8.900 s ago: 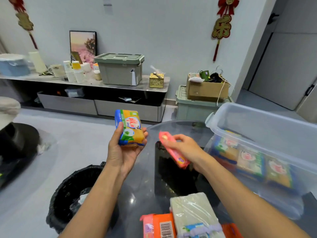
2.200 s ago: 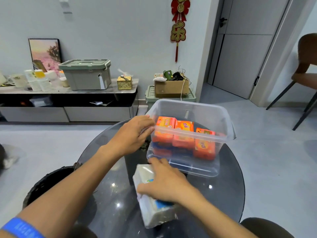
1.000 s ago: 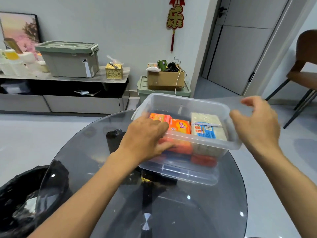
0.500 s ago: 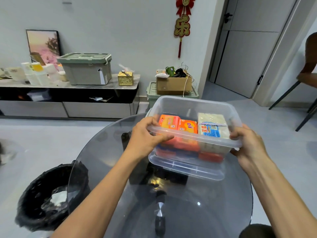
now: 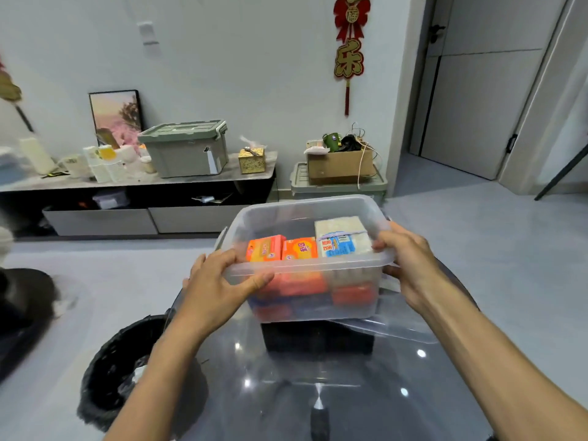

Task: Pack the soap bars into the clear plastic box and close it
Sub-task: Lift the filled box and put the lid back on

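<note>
While the round glass table (image 5: 350, 393) fills the foreground, the clear box (image 5: 305, 218) sits at its far side, uncovered, with a clear lid (image 5: 397, 326) lying partly under its right edge. Both hands grasp the box rim: left hand (image 5: 216, 291) at the near-left corner, right hand (image 5: 410, 265) at the right end. Orange soap bars (image 5: 281, 248) and a white pack (image 5: 342, 235) fill the box.

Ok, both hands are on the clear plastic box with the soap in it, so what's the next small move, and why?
Probably set the clear plastic box aside and free the clear flat lid that seems to lie under it on the round glass table. The left hand and right hand grip its rim, the orange-wrapped soap bars and white block are inside, and the top is open.
</note>
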The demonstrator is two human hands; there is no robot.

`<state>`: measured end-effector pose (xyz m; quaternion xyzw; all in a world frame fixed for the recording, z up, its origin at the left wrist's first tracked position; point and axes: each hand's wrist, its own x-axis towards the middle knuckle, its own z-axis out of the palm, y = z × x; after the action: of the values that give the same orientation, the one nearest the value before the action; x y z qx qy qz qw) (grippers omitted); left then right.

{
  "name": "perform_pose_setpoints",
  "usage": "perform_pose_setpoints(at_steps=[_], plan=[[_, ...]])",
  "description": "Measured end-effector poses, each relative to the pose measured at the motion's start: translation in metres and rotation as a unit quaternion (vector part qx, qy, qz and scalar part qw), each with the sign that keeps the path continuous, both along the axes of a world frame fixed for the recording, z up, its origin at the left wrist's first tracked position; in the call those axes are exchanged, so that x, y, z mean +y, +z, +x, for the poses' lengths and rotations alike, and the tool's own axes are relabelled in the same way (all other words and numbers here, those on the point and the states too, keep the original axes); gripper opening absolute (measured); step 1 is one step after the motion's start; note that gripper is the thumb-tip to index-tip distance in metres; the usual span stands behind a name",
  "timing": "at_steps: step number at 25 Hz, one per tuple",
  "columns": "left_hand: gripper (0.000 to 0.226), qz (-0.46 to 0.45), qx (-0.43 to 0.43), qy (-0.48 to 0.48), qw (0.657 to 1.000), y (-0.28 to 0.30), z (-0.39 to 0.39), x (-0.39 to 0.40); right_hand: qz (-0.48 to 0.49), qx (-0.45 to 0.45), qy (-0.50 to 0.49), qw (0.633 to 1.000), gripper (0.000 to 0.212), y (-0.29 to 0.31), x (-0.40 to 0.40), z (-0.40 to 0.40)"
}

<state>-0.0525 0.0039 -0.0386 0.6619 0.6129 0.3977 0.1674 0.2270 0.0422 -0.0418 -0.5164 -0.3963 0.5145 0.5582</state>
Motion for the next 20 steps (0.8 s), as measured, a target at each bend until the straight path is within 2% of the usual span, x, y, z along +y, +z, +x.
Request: perform_pose_setpoints(at_steps=[1, 2, 3, 4, 6, 7, 8, 9, 10, 11, 12, 13, 15, 16, 17, 20], plan=[[0.038, -0.029, 0.096, 0.036, 0.994, -0.005, 0.001, 0.0, 0.004, -0.014, 0.011, 1.0, 0.042, -0.002, 0.003, 0.0], [0.043, -0.042, 0.147, 0.055, 0.987, -0.007, 0.003, -0.001, 0.008, -0.011, 0.021, 1.0, 0.04, -0.004, 0.006, 0.003], [0.051, -0.052, 0.127, 0.036, 0.99, -0.004, 0.002, 0.0, 0.009, 0.002, 0.028, 1.0, 0.039, -0.006, 0.008, 0.01], [0.063, -0.064, 0.034, -0.01, 0.997, 0.002, -0.002, 0.003, 0.011, 0.015, 0.037, 0.999, 0.04, -0.008, 0.01, 0.017], [0.083, -0.091, -0.155, -0.063, 0.982, 0.013, -0.005, 0.01, 0.019, 0.014, 0.054, 0.998, 0.045, -0.012, 0.011, 0.029], [0.086, -0.064, -0.156, -0.054, 0.984, 0.017, -0.003, 0.009, 0.024, 0.014, 0.056, 0.998, 0.044, -0.015, 0.01, 0.034], [0.083, -0.003, -0.065, -0.029, 0.997, 0.017, 0.004, 0.011, 0.02, 0.017, 0.044, 0.999, 0.039, -0.018, 0.009, 0.036], [0.077, 0.064, 0.049, -0.032, 0.996, 0.015, 0.015, 0.013, 0.003, 0.017, 0.024, 1.0, 0.033, -0.023, 0.007, 0.037], [0.07, 0.129, 0.156, -0.061, 0.977, 0.011, 0.03, 0.014, -0.025, -0.011, 0.006, 1.0, 0.03, -0.03, 0.002, 0.037], [0.061, 0.158, 0.231, -0.081, 0.957, 0.008, 0.047, 0.014, -0.053, -0.083, 0.011, 0.995, 0.03, -0.038, -0.003, 0.038], [0.047, 0.174, 0.269, -0.083, 0.944, 0.006, 0.058, 0.016, -0.071, -0.198, 0.054, 0.976, 0.034, -0.046, -0.008, 0.039], [0.036, 0.19, 0.285, -0.076, 0.937, 0.004, 0.065, 0.018, -0.071, -0.337, 0.117, 0.932, 0.038, -0.054, -0.013, 0.041], [0.035, 0.205, 0.277, -0.042, 0.938, 0.0, 0.066, 0.023, -0.014, -0.57, 0.199, 0.797, 0.045, -0.065, -0.021, 0.036], [0.036, 0.205, 0.252, -0.027, 0.945, -0.001, 0.063, 0.023, 0.014, -0.634, 0.201, 0.747, 0.046, -0.069, -0.023, 0.032], [0.037, 0.198, 0.221, -0.014, 0.955, -0.003, 0.059, 0.023, 0.036, -0.669, 0.183, 0.72, 0.043, -0.072, -0.025, 0.029], [0.038, 0.195, 0.171, 0.012, 0.966, -0.007, 0.052, 0.02, 0.075, -0.731, 0.118, 0.668, 0.03, -0.076, -0.021, 0.029]])
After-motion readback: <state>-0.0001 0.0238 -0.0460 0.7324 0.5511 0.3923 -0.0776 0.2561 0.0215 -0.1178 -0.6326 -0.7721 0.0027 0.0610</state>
